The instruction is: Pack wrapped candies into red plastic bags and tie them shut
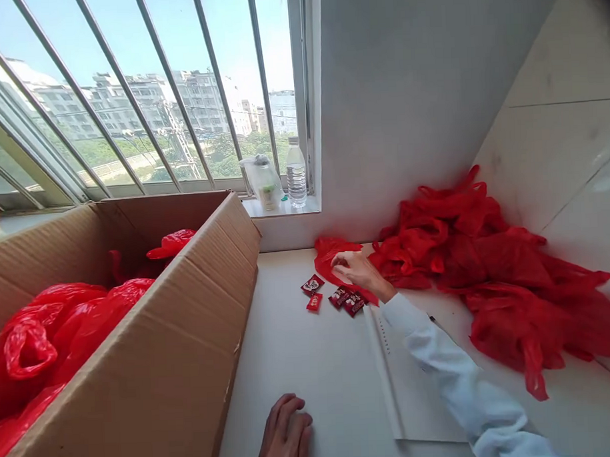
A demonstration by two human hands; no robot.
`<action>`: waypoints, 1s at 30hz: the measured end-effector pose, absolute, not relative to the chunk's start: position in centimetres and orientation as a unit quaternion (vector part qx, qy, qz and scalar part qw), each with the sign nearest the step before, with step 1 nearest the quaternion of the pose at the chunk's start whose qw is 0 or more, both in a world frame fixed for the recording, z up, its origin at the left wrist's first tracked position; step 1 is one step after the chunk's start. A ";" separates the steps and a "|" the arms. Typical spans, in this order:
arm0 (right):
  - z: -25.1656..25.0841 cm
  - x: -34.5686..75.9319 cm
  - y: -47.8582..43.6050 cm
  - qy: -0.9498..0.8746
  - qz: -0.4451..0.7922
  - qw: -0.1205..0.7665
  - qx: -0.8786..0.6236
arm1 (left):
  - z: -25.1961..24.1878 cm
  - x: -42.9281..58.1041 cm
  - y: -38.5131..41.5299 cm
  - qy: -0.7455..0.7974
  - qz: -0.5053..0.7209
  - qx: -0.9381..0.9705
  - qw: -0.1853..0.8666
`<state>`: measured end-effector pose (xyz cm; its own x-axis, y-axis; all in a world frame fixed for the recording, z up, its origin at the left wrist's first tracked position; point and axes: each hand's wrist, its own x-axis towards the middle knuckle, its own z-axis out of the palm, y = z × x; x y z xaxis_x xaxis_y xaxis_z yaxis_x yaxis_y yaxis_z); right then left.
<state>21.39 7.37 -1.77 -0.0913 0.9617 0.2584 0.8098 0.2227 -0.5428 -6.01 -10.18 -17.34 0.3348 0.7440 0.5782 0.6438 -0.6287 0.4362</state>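
Over a thin red plastic bag (328,252) on the white table reaches my right hand (357,272), its fingers bent and a little apart. Nothing shows between them, and whether the fingertips touch the bag is unclear. Several small dark red and red wrapped packets lie just in front, among them a packet with a pale label (313,284) and a bright red packet (314,302). At the bottom edge, my left hand (285,434) rests on the table with loosely bent fingers and holds nothing.
A tall cardboard box (188,312) with red plastic bags inside stands at left. A large heap of red bags (491,262) lies against the right wall. White paper (421,391) lies under my right forearm. On the sill stand a water bottle (296,175) and a bagged cup (266,186).
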 end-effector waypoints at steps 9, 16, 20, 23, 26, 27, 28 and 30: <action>-12.1 23.4 2.5 -0.723 0.148 0.292 -0.608 | -11.6 -2.2 -7.7 0.482 0.357 0.786 0.152; -13.0 21.8 2.6 -0.724 0.139 0.370 -0.565 | -11.6 3.5 -0.8 0.502 0.394 0.762 0.108; -12.7 24.5 3.6 -0.649 0.125 0.449 -0.601 | -13.8 4.6 0.8 0.469 0.394 0.782 0.114; -13.0 26.2 5.4 -0.580 0.135 0.510 -0.621 | -14.6 4.3 1.2 0.447 0.402 0.790 0.124; -13.0 26.4 8.4 -0.522 0.174 0.567 -0.614 | -14.6 3.9 1.3 0.444 0.417 0.782 0.133; -12.9 26.3 9.5 -0.506 0.195 0.583 -0.604 | -14.6 3.8 1.3 0.444 0.422 0.779 0.138; -12.6 26.0 10.5 -0.493 0.219 0.599 -0.591 | -14.5 3.8 1.2 0.444 0.428 0.774 0.142; -11.8 25.6 12.0 -0.475 0.276 0.627 -0.552 | -14.5 3.7 1.1 0.449 0.444 0.761 0.153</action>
<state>25.56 11.96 -11.76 0.3976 0.8702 0.2909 0.1784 0.2377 -0.9548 3.67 1.14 -14.49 0.2040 0.8181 0.5377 0.5466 -0.5509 0.6307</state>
